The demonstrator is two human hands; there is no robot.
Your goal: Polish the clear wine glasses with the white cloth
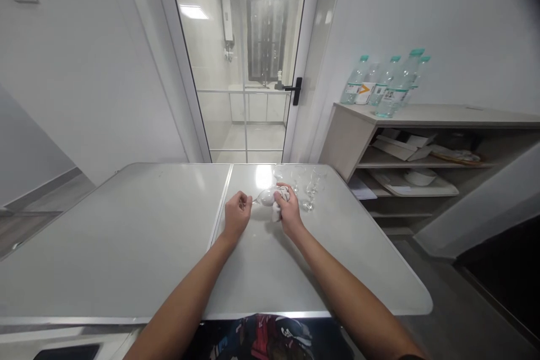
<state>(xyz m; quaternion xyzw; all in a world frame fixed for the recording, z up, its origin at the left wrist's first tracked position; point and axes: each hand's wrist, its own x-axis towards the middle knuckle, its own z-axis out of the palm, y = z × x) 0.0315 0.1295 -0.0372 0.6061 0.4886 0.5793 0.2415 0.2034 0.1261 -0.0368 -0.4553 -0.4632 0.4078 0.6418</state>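
A clear stemmed wine glass [265, 197] lies sideways in the air between my hands, above the white table. My left hand [238, 211] is closed round its stem and foot end. Against the bowl's rim my right hand [290, 208] grips a white cloth [277, 211]; part of the cloth covers the bowl's mouth, and whether it goes inside I cannot tell. Just beyond and to the right of my right hand, several clear stemmed glasses [310, 191] stand on the table, faint against its pale top.
The white table [139, 247] has a metal edge and a seam between two halves. Behind it is a glass-paned door [261, 67] with a black handle [297, 91]. A wooden shelf unit [358, 135] at right bears several plastic bottles [394, 90], with papers and a white bowl [421, 178] below.
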